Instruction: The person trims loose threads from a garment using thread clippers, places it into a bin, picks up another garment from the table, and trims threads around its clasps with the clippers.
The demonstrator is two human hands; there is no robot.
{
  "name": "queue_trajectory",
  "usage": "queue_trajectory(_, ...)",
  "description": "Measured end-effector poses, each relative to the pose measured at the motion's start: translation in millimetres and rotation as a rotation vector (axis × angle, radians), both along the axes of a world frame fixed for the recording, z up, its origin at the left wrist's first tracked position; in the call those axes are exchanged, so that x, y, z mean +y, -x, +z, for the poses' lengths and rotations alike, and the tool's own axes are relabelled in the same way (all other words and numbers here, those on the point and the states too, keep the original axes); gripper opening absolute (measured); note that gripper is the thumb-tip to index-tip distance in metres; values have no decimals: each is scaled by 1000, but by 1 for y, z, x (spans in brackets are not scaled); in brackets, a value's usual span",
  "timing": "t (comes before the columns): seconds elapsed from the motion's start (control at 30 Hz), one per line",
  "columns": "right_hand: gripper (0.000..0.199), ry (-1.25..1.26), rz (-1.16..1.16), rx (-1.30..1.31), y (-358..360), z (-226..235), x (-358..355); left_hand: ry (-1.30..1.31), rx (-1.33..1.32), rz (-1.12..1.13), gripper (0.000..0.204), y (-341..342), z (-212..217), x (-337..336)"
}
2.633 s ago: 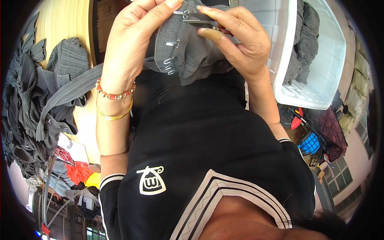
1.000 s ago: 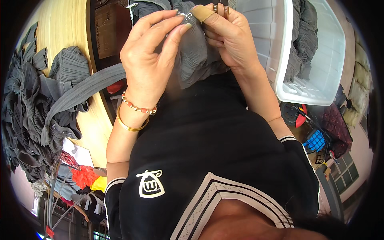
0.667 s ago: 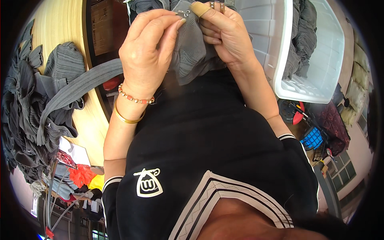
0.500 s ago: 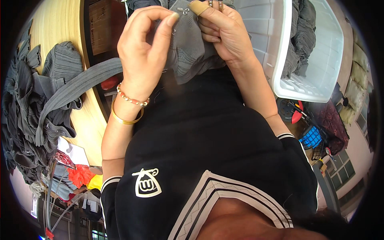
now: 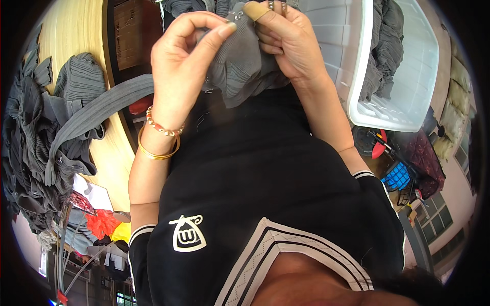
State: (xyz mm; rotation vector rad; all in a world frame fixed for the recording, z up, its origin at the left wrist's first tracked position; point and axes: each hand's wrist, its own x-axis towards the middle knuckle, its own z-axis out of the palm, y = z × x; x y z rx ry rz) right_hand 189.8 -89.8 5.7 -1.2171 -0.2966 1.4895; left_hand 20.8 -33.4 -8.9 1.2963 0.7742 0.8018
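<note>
My right hand (image 5: 291, 41) grips a grey knit garment (image 5: 237, 66) near the top of the view, its thumb in a tan finger cover (image 5: 256, 11) pressed on the cloth. A small metal hook (image 5: 238, 16) shows on the fabric beside that thumb. Close to the hook, my left hand (image 5: 186, 48) has thumb and forefinger pinched together; what lies between them is too small to make out. The rest of the garment hangs in folds between my wrists. Another tiny metal hook (image 5: 208, 91) shows at the garment's lower left edge.
On the left, a pale wooden table (image 5: 120, 168) bears a heap of grey knit garments (image 5: 35, 153), with one long strip (image 5: 102, 109) reaching toward my left wrist. To the right stands a white plastic bin (image 5: 354, 102) with grey garments (image 5: 383, 51) in it.
My left hand's pinched fingertips have moved right, closer to the hook and my right thumb, and the wrist has turned slightly. My right hand stays nearly still on the cloth.
</note>
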Motion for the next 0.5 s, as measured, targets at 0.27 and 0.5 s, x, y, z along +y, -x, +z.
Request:
queue_trajectory(0.27, 17, -38, -67, -15, -13, -6, -3, 197, -73, -11, 18, 15, -1, 9)
queue_trajectory(0.5, 17, -27, -59, -35, -11, -5, -4, 220, 105, -216, 41, 8, 13, 1)
